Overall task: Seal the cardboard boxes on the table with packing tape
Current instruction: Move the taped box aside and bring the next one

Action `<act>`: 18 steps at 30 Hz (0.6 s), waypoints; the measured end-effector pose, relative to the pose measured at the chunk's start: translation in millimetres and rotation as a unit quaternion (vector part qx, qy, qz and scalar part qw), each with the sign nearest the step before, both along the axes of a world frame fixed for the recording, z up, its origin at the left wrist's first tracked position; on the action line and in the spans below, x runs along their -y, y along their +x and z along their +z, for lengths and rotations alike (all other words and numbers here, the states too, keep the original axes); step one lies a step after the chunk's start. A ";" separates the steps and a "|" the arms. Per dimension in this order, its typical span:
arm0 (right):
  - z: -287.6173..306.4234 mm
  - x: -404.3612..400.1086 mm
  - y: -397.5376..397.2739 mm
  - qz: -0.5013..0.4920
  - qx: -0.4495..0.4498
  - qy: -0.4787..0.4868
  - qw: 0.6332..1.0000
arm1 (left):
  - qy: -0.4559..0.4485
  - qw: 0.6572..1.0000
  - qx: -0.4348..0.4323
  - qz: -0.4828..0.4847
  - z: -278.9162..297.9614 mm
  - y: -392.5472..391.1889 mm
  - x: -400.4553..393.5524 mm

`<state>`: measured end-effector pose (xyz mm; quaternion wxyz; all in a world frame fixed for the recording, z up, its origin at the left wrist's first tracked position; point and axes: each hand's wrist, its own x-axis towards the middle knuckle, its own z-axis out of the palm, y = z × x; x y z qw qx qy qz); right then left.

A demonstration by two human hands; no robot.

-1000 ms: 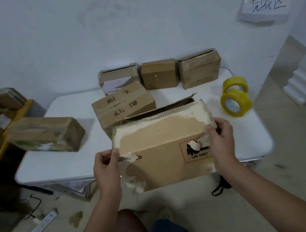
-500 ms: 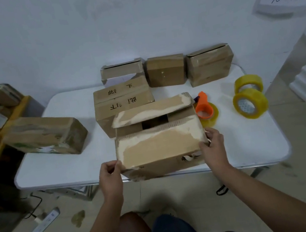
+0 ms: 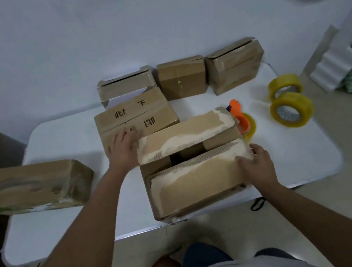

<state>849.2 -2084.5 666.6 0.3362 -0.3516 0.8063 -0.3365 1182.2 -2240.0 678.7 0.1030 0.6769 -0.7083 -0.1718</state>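
A brown cardboard box (image 3: pixel 200 185) with torn, whitish top flaps rests on the near edge of the white table (image 3: pixel 294 150). Its two long flaps are partly folded in, with a dark gap between them. My left hand (image 3: pixel 124 150) presses on the left end of the far flap. My right hand (image 3: pixel 256 165) lies flat on the right end of the near flap. An orange tape dispenser with a yellow roll (image 3: pixel 244 122) stands just behind the box's right corner. Two yellow tape rolls (image 3: pixel 289 100) sit further right.
A printed box (image 3: pixel 135 117) sits right behind the one I hold. Three more boxes (image 3: pixel 182 77) line the wall. A long box (image 3: pixel 32 187) lies at the table's left edge. Yellow shelving with boxes stands at the far left.
The box has come down from a tilted hold onto the table. My left hand left the box's near left corner and went up to the far flap; my right hand now presses the near flap.
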 end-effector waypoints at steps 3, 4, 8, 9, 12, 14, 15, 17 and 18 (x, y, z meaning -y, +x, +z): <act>13.1 9.3 4.1 -0.012 -0.081 -0.021 0.996 | 0.106 0.992 0.002 0.074 -14.4 18.6 32.0; 19.2 16.6 6.0 -0.012 -0.099 -0.044 0.994 | 0.104 0.992 0.010 0.068 -16.5 24.3 34.8; 54.3 59.2 26.8 0.018 -0.101 -0.162 0.981 | 0.080 0.996 0.033 0.015 -20.8 32.3 29.7; 62.8 71.2 35.0 0.037 -0.103 -0.181 0.977 | 0.070 0.997 0.041 0.000 -20.9 34.4 27.0; 81.2 109.1 60.8 0.095 -0.079 -0.176 0.977 | 0.055 0.994 0.071 -0.057 -19.1 48.8 23.0; 81.4 132.5 76.1 0.149 -0.049 -0.139 0.978 | 0.036 0.991 0.098 -0.086 -17.0 57.3 20.7; 80.1 142.7 83.0 0.178 -0.044 -0.115 0.976 | 0.026 0.988 0.115 -0.096 -15.5 58.9 19.2; 76.6 160.2 96.4 0.227 -0.053 -0.066 0.970 | 0.019 0.983 0.153 -0.103 -12.6 58.6 14.9; 74.8 168.1 102.9 0.247 -0.061 -0.050 0.966 | 0.020 0.980 0.169 -0.101 -11.7 58.7 12.6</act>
